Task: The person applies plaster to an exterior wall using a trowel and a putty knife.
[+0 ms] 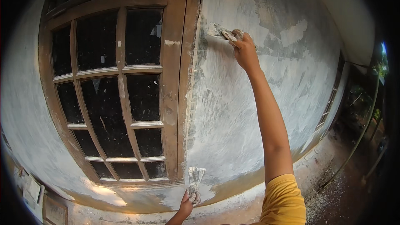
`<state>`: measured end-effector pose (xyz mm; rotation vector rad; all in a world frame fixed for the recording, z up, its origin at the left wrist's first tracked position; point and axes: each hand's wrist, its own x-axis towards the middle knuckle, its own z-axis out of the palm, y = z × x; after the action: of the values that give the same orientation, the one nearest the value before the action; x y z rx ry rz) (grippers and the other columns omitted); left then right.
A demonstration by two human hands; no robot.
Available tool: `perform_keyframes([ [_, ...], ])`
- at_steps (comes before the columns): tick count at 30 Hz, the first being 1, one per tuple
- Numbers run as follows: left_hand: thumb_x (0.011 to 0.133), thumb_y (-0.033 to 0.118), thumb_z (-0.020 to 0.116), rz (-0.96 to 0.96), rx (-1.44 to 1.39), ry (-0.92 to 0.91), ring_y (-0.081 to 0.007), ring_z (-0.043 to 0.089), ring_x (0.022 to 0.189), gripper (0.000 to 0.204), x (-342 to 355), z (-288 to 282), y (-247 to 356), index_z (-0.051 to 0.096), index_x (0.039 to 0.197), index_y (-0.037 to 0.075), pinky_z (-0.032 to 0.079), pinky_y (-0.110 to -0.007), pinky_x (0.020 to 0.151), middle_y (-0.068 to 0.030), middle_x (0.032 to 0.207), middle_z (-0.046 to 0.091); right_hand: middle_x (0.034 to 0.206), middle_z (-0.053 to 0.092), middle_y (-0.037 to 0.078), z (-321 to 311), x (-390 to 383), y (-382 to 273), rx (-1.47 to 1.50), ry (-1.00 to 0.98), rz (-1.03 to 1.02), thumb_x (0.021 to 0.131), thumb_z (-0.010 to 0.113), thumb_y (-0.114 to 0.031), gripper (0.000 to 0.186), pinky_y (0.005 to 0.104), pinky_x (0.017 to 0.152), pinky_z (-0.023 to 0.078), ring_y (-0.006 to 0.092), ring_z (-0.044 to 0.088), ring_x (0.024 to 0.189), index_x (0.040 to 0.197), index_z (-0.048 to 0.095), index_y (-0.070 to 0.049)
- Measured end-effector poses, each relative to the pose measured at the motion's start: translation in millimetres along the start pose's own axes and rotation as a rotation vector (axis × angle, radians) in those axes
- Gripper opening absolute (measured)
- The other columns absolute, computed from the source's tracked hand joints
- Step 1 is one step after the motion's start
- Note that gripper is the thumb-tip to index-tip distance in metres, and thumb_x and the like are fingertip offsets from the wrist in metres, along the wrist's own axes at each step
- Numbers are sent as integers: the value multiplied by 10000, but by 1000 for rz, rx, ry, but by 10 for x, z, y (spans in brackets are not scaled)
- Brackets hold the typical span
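Note:
High on the grey plastered wall (233, 112), my right hand (245, 49) grips a putty knife (217, 30) smeared with pale filler. Its blade lies against the wall, or very close to it, just right of the window frame. My right arm is stretched upward. Low down, my left hand (186, 205) is closed round the handle of a second putty knife (196, 176), held blade up. Whitish filler coats that blade. The wooden window (171, 79) with dark glass panes stands left of both knives, and its frame bears pale smears.
Patchy filler covers the wall around darker bare areas. A ledge (246, 200) runs along the wall's foot. At right are a farther window (329, 100), a thin leaning pole (361, 137) and debris-strewn ground (329, 196). Wooden items (54, 210) stand at lower left.

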<state>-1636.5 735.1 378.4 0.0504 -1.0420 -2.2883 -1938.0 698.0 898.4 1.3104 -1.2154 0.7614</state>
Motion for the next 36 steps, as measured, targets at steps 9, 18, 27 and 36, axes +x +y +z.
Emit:
perform_keyframes([
  [9, 978, 176, 472, 27, 3, 19, -152, 417, 667, 250, 75, -96, -3, 430, 1204, 79, 372, -303, 623, -48, 800, 466, 1102, 631, 97, 239, 868, 174, -37, 74, -206, 700, 577, 98, 279, 391, 867, 472, 308, 563, 984, 895, 717, -44],
  [18, 980, 179, 467, 25, 13, 70, -150, 410, 652, 236, 151, -239, -106, 432, 1194, 87, 369, -307, 623, -47, 797, 463, 1044, 638, 79, 201, 882, 219, -125, 102, -269, 663, 565, 83, 324, 388, 829, 463, 284, 561, 964, 874, 743, -87],
  [27, 982, 176, 463, 22, -40, 84, -147, 399, 641, 232, 217, -245, -158, 438, 1189, 73, 362, -303, 615, -41, 766, 460, 1082, 621, 53, 115, 902, 131, -228, 14, -202, 681, 566, 74, 340, 416, 874, 418, 267, 546, 1017, 892, 750, -119],
  [36, 984, 155, 447, -2, -48, 52, -154, 416, 673, 225, 214, -306, -178, 443, 1193, 72, 367, -306, 626, -48, 796, 468, 1016, 614, 53, 159, 872, 9, -276, -21, -232, 683, 590, 35, 323, 417, 848, 431, 255, 549, 1013, 893, 755, -145],
])
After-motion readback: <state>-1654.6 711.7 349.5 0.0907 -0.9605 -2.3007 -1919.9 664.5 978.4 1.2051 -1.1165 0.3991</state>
